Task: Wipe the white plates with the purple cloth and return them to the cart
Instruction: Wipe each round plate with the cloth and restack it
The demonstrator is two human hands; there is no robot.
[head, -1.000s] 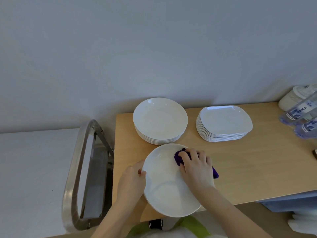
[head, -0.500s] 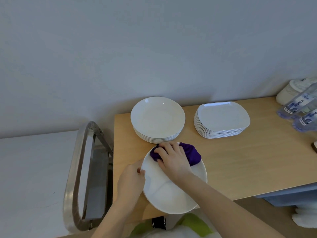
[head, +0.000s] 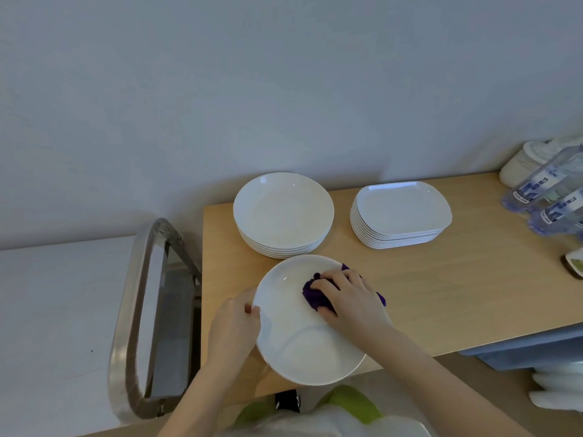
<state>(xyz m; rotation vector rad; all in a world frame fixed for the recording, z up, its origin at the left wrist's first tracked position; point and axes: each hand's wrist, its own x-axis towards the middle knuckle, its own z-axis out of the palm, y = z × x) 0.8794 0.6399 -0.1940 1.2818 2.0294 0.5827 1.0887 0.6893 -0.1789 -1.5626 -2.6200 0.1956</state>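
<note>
A round white plate (head: 293,342) is tilted over the front edge of the wooden table (head: 457,294). My left hand (head: 233,329) grips its left rim, thumb on top. My right hand (head: 353,298) presses the bunched purple cloth (head: 314,294) onto the plate's upper right part, fingers curled over it. Behind the held plate is a stack of round white plates (head: 284,212). A stack of squarish white plates (head: 400,212) stands to its right.
The steel cart handle (head: 138,310) stands left of the table, close to my left hand. Water bottles (head: 549,190) and a white lidded pot (head: 530,159) sit at the table's far right. A wall runs right behind the stacks.
My right hand swept the cloth from the plate's right edge to its top left, then back toward the right. The left hand kept its hold on the rim.
</note>
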